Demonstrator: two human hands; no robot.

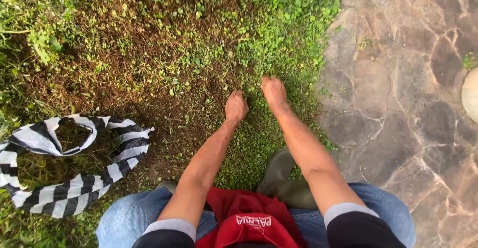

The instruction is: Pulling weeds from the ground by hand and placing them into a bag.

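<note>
Fingers of both my left hand (pixel 235 106) and right hand (pixel 274 92) are clenching low weeds (pixel 259 128) at the patch's edge beside bare soil (pixel 144 54); they're soft, light, tearing easily, so I'm gripping near roots.

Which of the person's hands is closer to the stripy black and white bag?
Left. The left hand is in the weeds, nearer the striped bag, though not touching. The right hand is farther away, toward the stone paving.

Striped cloth bag (pixel 74 178), rough matt stone paving (pixel 408 103), crumbly soil (pixel 134 54).
</note>
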